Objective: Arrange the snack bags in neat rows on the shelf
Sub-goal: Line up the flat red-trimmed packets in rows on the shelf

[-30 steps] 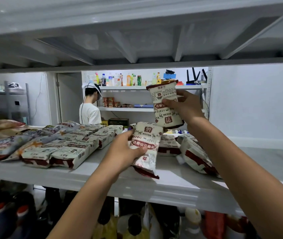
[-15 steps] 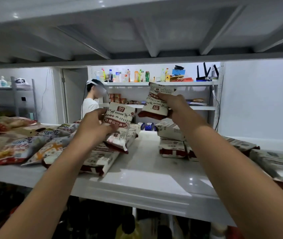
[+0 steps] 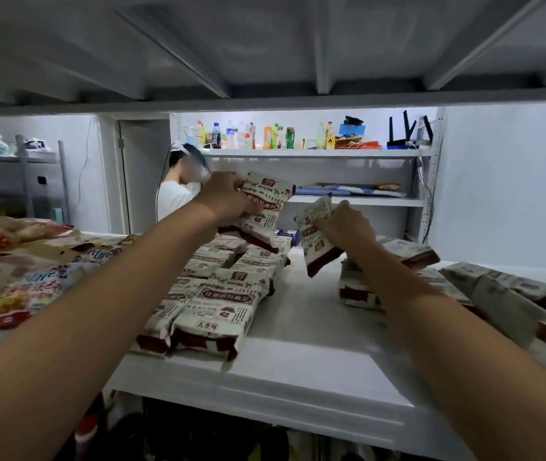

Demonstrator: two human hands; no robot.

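1. My left hand [image 3: 228, 197] grips a cream-and-maroon printed snack bag [image 3: 265, 207] above the rows of matching bags [image 3: 221, 294].
2. My right hand [image 3: 348, 227] pinches another such bag [image 3: 314, 237] over the white metal shelf [image 3: 298, 354].

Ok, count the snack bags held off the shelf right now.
2. First bag in the left hand, above the far end of the left rows; second bag in the right hand, over the bare shelf strip. Others may hide behind.

I stand in a small shop stockroom: white metal shelf [image 3: 298, 371] with snack bags [image 3: 221, 311], drink bottles [image 3: 248, 136] behind.
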